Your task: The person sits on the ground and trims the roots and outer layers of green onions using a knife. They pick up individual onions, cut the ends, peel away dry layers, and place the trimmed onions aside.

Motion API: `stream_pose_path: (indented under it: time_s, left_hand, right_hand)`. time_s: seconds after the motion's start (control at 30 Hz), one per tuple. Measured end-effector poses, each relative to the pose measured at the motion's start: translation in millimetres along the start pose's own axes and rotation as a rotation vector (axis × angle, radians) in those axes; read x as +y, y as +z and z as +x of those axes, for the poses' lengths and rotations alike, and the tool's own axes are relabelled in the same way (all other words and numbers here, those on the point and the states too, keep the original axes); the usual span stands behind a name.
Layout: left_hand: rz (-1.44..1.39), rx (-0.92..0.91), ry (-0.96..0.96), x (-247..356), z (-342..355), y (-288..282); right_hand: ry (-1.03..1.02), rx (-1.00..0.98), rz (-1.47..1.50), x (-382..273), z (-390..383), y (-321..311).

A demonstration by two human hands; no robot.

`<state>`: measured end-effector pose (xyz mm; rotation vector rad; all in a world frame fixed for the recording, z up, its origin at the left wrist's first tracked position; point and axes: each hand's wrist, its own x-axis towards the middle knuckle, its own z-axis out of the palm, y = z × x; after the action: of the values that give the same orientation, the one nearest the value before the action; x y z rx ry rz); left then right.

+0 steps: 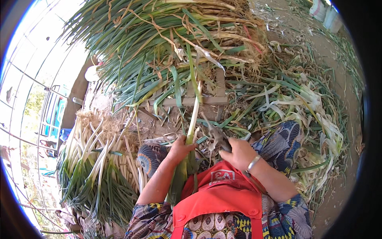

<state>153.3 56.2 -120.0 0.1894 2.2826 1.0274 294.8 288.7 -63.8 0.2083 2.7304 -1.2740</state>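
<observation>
My left hand point(181, 150) is closed around a long green onion point(193, 115) between my knees. Its pale stalk points away from me, and broad green leaves hang below my grip. Just to the right, my right hand point(240, 154) grips a grey-brown tool point(217, 135) with a thin tip pointing up and left toward the stalk. A gap separates tip and stalk; the tool's exact kind is unclear. A red apron point(219, 195) covers my lap beneath both hands.
A large heap of untrimmed green onions point(147, 51) rests on a wooden frame point(203, 100) ahead. Pale-stemmed onions point(103, 159) are stacked at left. Peeled leaves and scraps point(310, 103) cover the ground at right. Wire mesh point(38, 83) stands along the far left.
</observation>
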Motion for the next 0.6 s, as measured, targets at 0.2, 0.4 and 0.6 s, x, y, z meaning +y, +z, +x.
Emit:
stream_pose_path:
  time_s: [0.2, 0.4, 0.6]
  left_hand:
    - [0.004, -0.029, 0.033, -19.0, -9.3, -6.7]
    - [-0.07, 0.097, -0.03, -14.0, -19.4, -3.4]
    - [0.15, 0.235, 0.026, -16.1, -18.5, 1.8]
  right_hand:
    - [0.003, -0.246, -0.033, -33.7, -29.5, -6.2]
    - [-0.006, -0.226, 0.018, -22.3, -10.5, -0.6]
    - [-0.057, -0.385, 0.119, -34.5, -51.9, -7.9]
